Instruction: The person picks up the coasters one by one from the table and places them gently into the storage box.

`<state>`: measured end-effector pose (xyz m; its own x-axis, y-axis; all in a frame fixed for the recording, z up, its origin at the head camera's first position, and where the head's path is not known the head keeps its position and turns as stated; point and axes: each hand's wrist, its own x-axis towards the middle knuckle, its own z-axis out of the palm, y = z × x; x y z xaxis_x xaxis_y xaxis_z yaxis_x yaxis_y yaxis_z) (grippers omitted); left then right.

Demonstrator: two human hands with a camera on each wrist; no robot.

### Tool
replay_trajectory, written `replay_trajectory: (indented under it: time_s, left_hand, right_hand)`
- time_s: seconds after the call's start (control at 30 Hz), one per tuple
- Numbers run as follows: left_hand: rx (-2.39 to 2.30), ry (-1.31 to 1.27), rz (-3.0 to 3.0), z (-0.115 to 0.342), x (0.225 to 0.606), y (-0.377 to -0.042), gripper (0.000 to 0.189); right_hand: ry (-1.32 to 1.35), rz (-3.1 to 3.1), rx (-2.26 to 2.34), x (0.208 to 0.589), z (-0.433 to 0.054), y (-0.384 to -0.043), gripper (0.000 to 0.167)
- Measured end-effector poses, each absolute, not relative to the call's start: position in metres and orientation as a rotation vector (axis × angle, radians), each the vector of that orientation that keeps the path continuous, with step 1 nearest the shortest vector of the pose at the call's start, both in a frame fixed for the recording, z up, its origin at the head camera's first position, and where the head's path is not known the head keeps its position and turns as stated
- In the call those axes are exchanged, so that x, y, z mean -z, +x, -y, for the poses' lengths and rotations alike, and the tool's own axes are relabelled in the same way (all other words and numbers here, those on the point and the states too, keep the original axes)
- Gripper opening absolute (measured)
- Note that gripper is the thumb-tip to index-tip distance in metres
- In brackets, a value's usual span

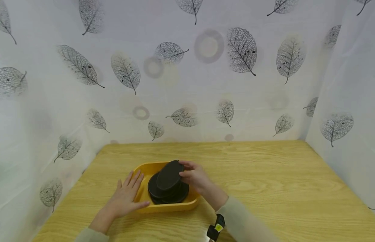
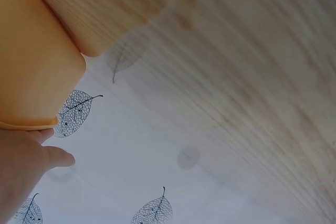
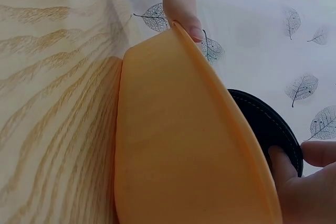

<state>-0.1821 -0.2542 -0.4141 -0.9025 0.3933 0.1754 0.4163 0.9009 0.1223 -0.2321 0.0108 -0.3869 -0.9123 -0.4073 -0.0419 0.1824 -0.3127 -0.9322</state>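
A yellow tray [image 1: 163, 209] with raised walls sits on the wooden table, with several round black coasters [image 1: 158, 188] piled inside. My right hand [image 1: 194, 176] pinches one black coaster [image 1: 170, 175] at its right edge, holding it tilted above the pile. In the right wrist view this coaster [image 3: 262, 121] shows pale stitching along its rim, and the tray wall hides part of it. At the tray's left end, my left hand [image 1: 124, 196] rests on the rim with fingers spread and thumb along the front edge.
Wood-grained tabletop [image 1: 266, 181] stretches to the right of the tray and behind it. White curtains with a leaf print [image 1: 205, 84] stand around the back and sides. A black band with a small device [image 1: 217, 228] is on my right wrist.
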Motion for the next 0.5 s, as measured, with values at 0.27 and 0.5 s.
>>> replay_trajectory:
  time_s: [0.27, 0.5]
  left_hand:
    - [0.236, -0.636, 2.915, 0.254, 0.4145, -0.183, 0.091]
    - [0.229, -0.62, 2.933, 0.2527, 0.4118, -0.1824, 0.091]
  right_hand:
    - [-0.283, -1.546, 2.249, 0.3893, -0.0054, -0.2319, 0.043]
    - [-0.282, -1.505, 2.255, 0.3889, -0.0011, -0.2332, 0.043]
